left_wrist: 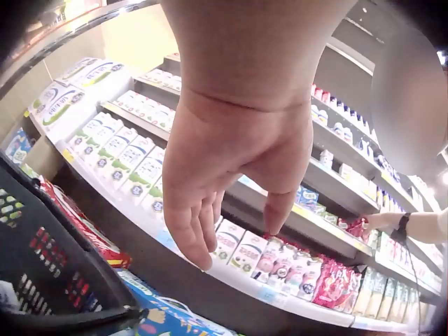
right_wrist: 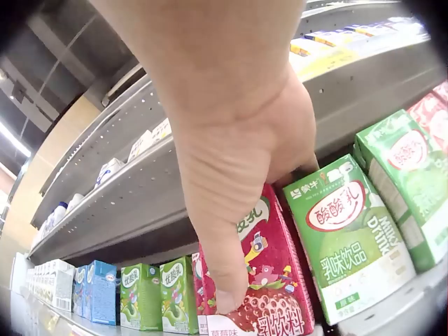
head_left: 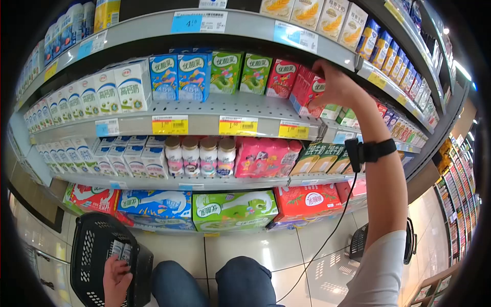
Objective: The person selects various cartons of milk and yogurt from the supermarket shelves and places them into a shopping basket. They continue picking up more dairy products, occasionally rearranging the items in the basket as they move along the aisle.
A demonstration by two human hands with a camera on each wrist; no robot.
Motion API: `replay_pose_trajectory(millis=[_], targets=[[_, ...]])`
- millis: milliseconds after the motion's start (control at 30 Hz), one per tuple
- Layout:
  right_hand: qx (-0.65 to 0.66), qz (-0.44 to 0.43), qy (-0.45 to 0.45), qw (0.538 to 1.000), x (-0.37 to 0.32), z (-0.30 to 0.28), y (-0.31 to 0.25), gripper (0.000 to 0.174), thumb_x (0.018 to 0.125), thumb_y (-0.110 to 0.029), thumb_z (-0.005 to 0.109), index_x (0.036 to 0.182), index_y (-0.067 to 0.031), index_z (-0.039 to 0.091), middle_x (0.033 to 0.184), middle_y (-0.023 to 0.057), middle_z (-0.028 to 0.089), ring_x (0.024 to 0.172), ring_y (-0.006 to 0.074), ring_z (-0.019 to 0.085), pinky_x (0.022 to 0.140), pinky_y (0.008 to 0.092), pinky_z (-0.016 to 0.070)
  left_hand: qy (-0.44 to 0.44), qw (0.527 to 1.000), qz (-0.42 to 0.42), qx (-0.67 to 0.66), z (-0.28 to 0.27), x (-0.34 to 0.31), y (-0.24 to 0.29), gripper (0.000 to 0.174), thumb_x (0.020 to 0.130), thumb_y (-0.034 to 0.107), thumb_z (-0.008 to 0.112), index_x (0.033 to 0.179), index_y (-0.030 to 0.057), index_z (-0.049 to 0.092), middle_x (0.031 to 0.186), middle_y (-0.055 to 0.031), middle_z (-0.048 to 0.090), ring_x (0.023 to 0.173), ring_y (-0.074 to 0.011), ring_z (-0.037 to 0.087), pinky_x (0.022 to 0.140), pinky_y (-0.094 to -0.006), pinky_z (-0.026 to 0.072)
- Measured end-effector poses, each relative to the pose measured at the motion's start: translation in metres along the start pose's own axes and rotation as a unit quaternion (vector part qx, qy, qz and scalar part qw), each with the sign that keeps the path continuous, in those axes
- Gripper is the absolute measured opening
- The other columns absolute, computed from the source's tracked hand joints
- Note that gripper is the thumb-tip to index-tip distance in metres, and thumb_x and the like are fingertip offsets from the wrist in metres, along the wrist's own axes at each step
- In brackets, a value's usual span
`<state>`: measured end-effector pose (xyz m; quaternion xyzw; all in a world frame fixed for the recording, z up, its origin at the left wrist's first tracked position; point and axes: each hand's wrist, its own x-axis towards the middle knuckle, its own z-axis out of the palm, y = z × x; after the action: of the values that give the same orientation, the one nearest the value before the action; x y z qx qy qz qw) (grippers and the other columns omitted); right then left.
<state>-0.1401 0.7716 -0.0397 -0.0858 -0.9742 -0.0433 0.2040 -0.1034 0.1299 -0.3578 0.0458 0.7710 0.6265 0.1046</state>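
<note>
My right hand (head_left: pixel 332 89) reaches onto the upper middle shelf and grips a red strawberry milk drink carton (right_wrist: pixel 276 273). Its thumb lies along the carton's front in the right wrist view, while the other fingers are mostly hidden behind. Beside that carton stand green milk drink cartons (right_wrist: pixel 353 241) on one side and another red carton (head_left: pixel 282 78) on the other. Low at the left, my left hand (head_left: pixel 117 279) hangs over a black shopping basket (head_left: pixel 84 256) with its fingers loosely bent and nothing in them. Small packages (head_left: pixel 121 249) lie inside the basket.
White milk cartons (head_left: pixel 132 86) and blue ones (head_left: pixel 193 77) line the same shelf. Below are small bottles (head_left: pixel 208 156), a pink pack (head_left: pixel 267 157) and large boxes (head_left: pixel 235 210). The shelf above (head_left: pixel 245 25) overhangs my right hand. A cable (head_left: pixel 327 240) runs down from the right wrist.
</note>
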Motion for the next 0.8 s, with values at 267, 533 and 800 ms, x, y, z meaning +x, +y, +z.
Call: replay_pose_trajectory(millis=[267,533,800], targets=[[-0.083,-0.041,0.016,0.996,0.009,0.013,0.018,0.106,0.051,-0.029,0.090,0.143,-0.0035,0.044,0.140,0.0229,0.049,0.131,0.0354,0.047,0.112,0.0390,0.0372,-0.037,0.999,0.021,-0.004,0.028,-0.009,0.015,0.071,0.080,-0.007,0.071,0.143,0.0047,0.040,0.125,-0.0157,0.058,0.109,-0.0209,0.061,0.084,-0.0291,0.0521],[0.146,-0.042,0.046,0.987,-0.020,0.011,-0.005,0.087,0.055,-0.002,0.083,0.135,-0.0020,0.048,0.115,0.0162,0.063,0.107,0.0309,0.063,0.095,0.0371,0.0494,-0.123,0.990,0.053,0.034,0.052,-0.014,0.027,0.067,0.084,0.000,0.073,0.143,0.0022,0.041,0.123,-0.0110,0.061,0.109,-0.0183,0.063,0.086,-0.0290,0.0523],[0.028,-0.146,0.338,0.929,-0.093,0.033,-0.041,0.080,0.077,0.003,0.075,0.147,-0.0073,0.039,0.145,0.0135,0.046,0.133,0.0291,0.048,0.103,0.0417,0.0480,-0.157,0.975,0.139,0.070,0.091,-0.014,0.058,0.066,0.081,0.016,0.080,0.138,0.0052,0.048,0.128,-0.0139,0.060,0.112,-0.0225,0.063,0.088,-0.0344,0.0538]])
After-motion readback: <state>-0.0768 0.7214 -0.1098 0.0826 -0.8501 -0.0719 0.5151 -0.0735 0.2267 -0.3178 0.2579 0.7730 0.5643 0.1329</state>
